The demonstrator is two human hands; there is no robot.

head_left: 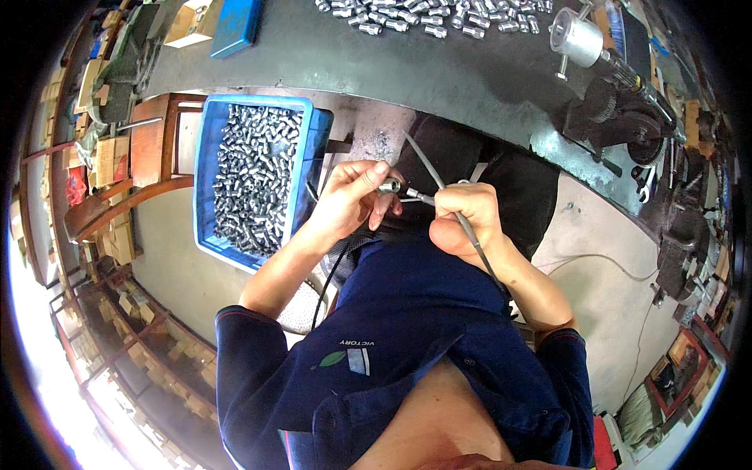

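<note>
Between the thumb and fingers of my left hand [348, 197] is a small shiny metal fitting [388, 186], its open end turned to the right. My right hand [470, 215] is closed around a long, thin, grey file-like rod [423, 159] that slants from upper left to lower right. A second short tool with a silver tip [417, 194] sticks out of the same fist toward the fitting. A small gap shows between that tip and the fitting. Both hands are above my lap, in front of the bench edge.
A blue bin [316, 133] full of metal fittings stands to the left. More fittings [435, 31] are heaped on the dark bench [352, 70]. At the right are a cylindrical metal device [577, 39] and a wrench [648, 184]. A black cable [325, 286] hangs below my left hand.
</note>
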